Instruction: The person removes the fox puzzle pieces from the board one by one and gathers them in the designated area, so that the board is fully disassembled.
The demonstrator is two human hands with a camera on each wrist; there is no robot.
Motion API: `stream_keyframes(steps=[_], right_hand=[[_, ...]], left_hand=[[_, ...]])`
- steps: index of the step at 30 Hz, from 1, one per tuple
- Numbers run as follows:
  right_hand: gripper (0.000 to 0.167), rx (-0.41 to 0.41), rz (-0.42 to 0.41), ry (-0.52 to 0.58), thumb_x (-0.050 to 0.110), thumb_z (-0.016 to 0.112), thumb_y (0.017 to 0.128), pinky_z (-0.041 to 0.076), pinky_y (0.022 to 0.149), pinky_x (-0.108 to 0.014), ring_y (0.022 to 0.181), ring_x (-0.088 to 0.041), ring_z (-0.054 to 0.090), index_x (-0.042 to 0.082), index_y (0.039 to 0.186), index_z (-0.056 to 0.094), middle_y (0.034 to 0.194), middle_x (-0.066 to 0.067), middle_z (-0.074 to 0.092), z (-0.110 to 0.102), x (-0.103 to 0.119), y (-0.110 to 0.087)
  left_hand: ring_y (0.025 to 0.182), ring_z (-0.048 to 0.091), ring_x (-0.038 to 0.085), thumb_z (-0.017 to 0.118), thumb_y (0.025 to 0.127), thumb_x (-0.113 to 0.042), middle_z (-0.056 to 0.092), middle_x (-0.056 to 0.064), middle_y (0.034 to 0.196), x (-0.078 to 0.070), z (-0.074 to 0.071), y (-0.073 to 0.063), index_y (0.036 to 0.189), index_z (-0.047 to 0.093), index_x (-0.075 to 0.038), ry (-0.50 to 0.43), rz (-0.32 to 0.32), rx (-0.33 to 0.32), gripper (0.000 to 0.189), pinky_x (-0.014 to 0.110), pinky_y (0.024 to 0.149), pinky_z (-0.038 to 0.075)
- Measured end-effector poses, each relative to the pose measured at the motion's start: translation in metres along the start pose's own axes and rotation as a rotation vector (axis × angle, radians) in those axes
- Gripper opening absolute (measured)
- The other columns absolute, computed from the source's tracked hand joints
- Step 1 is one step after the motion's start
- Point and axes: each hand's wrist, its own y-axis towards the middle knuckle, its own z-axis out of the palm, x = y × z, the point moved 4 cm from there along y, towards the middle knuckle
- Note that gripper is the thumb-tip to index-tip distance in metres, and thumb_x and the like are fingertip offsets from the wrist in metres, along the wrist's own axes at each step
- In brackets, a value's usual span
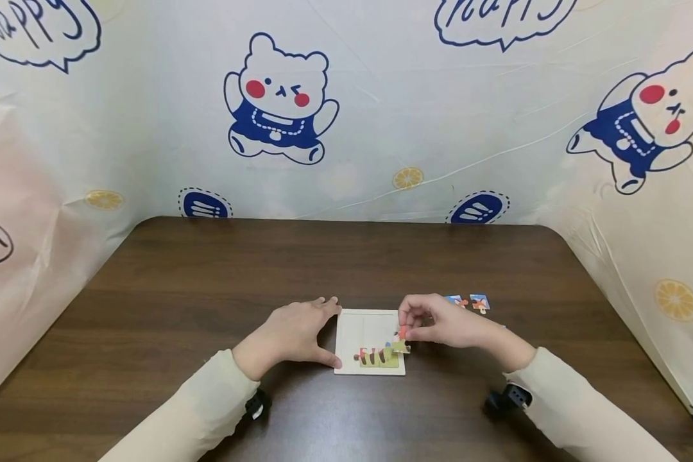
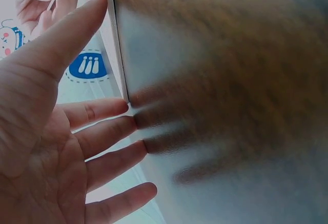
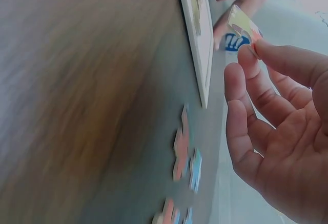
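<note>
A white square puzzle tray (image 1: 352,330) lies on the table with a few joined pieces (image 1: 375,358) along its near side. My right hand (image 1: 441,322) pinches a puzzle piece (image 1: 401,345) between thumb and forefinger over the tray's right part. In the right wrist view that piece (image 3: 241,24) shows yellow-green and red, held up off the tray. My left hand (image 1: 294,333) is spread at the tray's left edge, thumb at the near corner and fingertips by the far corner. The left wrist view shows its fingers (image 2: 107,134) straight, with the tips at the table.
Loose puzzle pieces (image 1: 480,303) lie to the right, partly hidden behind my right hand; the right wrist view shows several pieces (image 3: 182,147) beside the tray. The dark wooden table (image 1: 237,263) is bordered by a printed curtain (image 1: 358,128) at the back and both sides.
</note>
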Motion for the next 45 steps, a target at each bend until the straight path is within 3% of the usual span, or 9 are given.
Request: stream_keyframes(steps=[8, 18, 27, 45], right_hand=[[0.011, -0.018, 0.043, -0.025, 0.008, 0.069, 0.092, 0.051, 0.069, -0.024, 0.078, -0.007, 0.057, 0.009, 0.098, 0.061, 0.084, 0.002, 0.064, -0.011, -0.01, -0.028], [0.011, 0.024, 0.069, -0.006, 0.01, 0.069, 0.092, 0.049, 0.066, -0.023, 0.074, -0.008, 0.056, 0.007, 0.099, 0.061, 0.083, -0.001, 0.063, -0.015, -0.014, -0.049], [0.01, 0.058, 0.083, 0.02, 0.009, 0.069, 0.091, 0.047, 0.064, -0.022, 0.073, -0.006, 0.055, 0.006, 0.097, 0.062, 0.082, -0.004, 0.066, -0.009, -0.016, -0.055], [0.009, 0.005, 0.078, -0.13, 0.001, 0.067, 0.09, 0.047, 0.062, -0.02, 0.069, -0.001, 0.051, 0.006, 0.097, 0.063, 0.079, 0.005, 0.058, -0.011, -0.021, -0.059]], left_hand=[[0.141, 0.047, 0.023, 0.081, 0.069, -0.063, 0.047, 0.005, 0.154, -0.001, -0.002, 0.0, 0.143, 0.052, -0.015, 0.003, 0.0, 0.004, 0.094, 0.053, 0.1, 0.049], [0.142, 0.046, 0.024, 0.081, 0.07, -0.063, 0.047, 0.006, 0.154, -0.002, -0.003, -0.001, 0.143, 0.052, -0.014, -0.004, 0.007, 0.008, 0.093, 0.052, 0.103, 0.048], [0.141, 0.047, 0.025, 0.081, 0.069, -0.063, 0.047, 0.007, 0.154, 0.0, -0.001, -0.001, 0.144, 0.052, -0.015, -0.016, 0.0, 0.007, 0.093, 0.052, 0.1, 0.05], [0.142, 0.047, 0.024, 0.082, 0.069, -0.062, 0.047, 0.006, 0.154, 0.001, 0.0, -0.001, 0.144, 0.052, -0.014, -0.031, 0.009, -0.001, 0.094, 0.051, 0.103, 0.048]])
